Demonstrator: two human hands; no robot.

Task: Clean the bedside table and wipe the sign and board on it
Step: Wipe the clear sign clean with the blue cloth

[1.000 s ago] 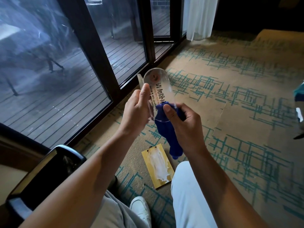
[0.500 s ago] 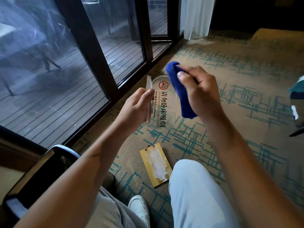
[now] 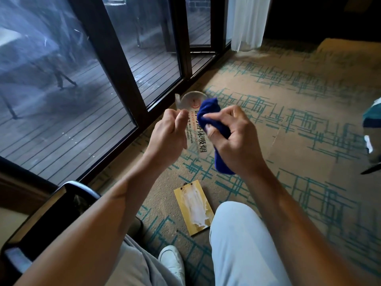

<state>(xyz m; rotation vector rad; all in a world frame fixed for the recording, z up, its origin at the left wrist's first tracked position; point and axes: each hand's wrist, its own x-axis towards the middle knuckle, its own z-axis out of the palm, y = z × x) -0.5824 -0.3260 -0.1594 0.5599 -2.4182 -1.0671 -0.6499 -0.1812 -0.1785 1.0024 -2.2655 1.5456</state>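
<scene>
Patterned tan-and-teal carpet [image 3: 288, 120] sits under everything. Left hand [image 3: 167, 137] pinches the clear acrylic no-smoking sign [image 3: 193, 129] by its edge, and right hand [image 3: 233, 141] grips the bunched blue cloth [image 3: 208, 112] against its face. Yellow wooden board [image 3: 193, 207] lies below the sign. I'd brace it firmly and wipe lengthwise.

Open carpet [image 3: 288, 120] stretches right and far. The glass door [image 3: 103, 79] walls the left; near, the board [image 3: 193, 207] lies between the knees.
</scene>
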